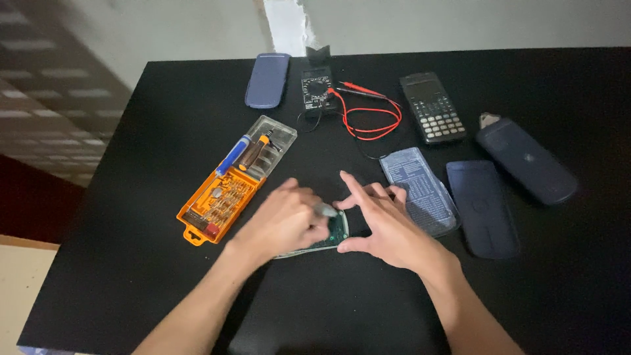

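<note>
Head view: our left hand (284,220) grips a small grey tool (325,210), its tip on the green circuit board of an opened flat device (328,235) lying mid-counter. Our right hand (384,223) rests on the device's right edge, fingers spread, thumb against the board. The two hands are close together over it. On the black counter (131,250): an orange screwdriver-bit case (227,187) just left; a clear patterned back cover (419,189) just right; a black multimeter with red leads (317,87) and a dark calculator (432,107) farther back.
</note>
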